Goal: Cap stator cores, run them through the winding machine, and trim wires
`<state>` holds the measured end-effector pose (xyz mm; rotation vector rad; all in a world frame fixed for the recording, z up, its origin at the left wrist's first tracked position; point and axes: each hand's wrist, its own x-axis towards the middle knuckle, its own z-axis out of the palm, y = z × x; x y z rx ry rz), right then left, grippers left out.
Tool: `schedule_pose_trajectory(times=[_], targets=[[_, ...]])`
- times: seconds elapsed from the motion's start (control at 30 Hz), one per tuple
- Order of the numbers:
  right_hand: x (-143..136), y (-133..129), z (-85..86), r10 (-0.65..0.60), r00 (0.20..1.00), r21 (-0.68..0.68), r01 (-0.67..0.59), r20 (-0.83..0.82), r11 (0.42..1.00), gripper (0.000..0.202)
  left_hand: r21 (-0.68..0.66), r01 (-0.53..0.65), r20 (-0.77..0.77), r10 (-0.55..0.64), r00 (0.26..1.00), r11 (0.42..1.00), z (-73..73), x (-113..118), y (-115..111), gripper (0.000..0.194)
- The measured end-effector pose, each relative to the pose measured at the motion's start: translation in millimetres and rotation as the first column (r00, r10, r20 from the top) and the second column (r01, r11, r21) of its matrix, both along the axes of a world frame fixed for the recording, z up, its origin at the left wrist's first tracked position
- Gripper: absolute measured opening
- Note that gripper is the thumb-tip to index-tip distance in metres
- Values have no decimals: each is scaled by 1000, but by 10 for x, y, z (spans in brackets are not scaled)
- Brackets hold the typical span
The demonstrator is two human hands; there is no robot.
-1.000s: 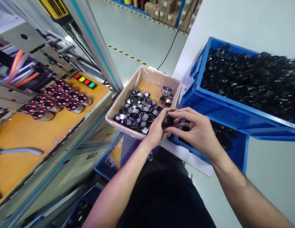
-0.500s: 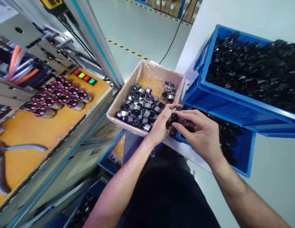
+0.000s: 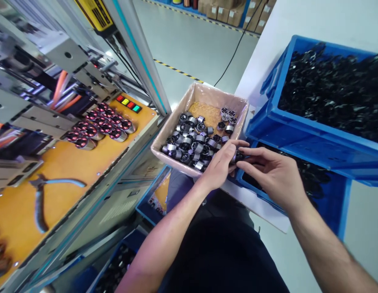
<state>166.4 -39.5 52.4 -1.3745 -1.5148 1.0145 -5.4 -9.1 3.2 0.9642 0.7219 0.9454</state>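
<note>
Just past the right rim of the lined carton [image 3: 173,160], my left hand [image 3: 219,165] holds a small motor stator core [image 3: 237,157], a metal ring with black plastic at its end. My right hand [image 3: 272,173] closes its thumb and fingertips on the black end of that same core. Whether a separate black piece sits between these fingertips is hard to make out. Inside the carton lie several similar stator cores [image 3: 198,140], with a small group standing on end by its right wall.
Right of me, a blue bin [image 3: 268,118] full of black plastic parts [image 3: 332,89] overhangs a lower blue bin [image 3: 341,207]. On the left, an orange machine table [image 3: 64,162] bears copper-wound stators [image 3: 100,124], cutting pliers [image 3: 41,199] and coloured buttons [image 3: 129,104].
The view has shifted, so everything sits farther right in the picture, and more of the machine table shows. Both hands stay together at the stator core.
</note>
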Motion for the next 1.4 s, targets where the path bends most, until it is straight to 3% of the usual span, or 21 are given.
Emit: schedule_pose_trajectory(times=[0.13, 0.3, 0.47, 0.67, 0.9, 1.0, 1.2, 1.4], targets=[[-29, -9, -15, -34, 997, 79, 29, 65, 996, 29, 37, 3, -14, -2, 1000, 999, 0, 0, 7, 60], [-99, 12, -30, -29, 999, 19, 29, -38, 999, 28, 24, 11, 33, -11, 999, 1000, -15, -4, 31, 55], [-101, -13, 4, 1, 992, 187, -25, 126, 982, 16, 57, -26, -11, 27, 1000, 998, -31, -10, -12, 46], [-76, -55, -31, 10, 999, 136, -16, 43, 991, 25, 76, 6, -58, -1, 998, 997, 42, -17, -52, 61], [-158, -173, -87, -130, 979, 308, 76, 158, 948, 24, 171, -69, -166, 98, 981, 983, 40, -6, -43, 68], [-160, -175, -112, -140, 983, 264, 105, 116, 959, 27, 184, -96, -166, 127, 978, 978, 27, 0, -26, 66], [-127, -85, -123, -92, 996, 155, 91, -4, 984, 32, 56, -31, -72, 35, 997, 998, 30, -14, 7, 62], [-116, -90, -62, -78, 997, 172, 75, 9, 982, 27, 41, -41, -46, 43, 998, 998, 20, -5, -6, 60]])
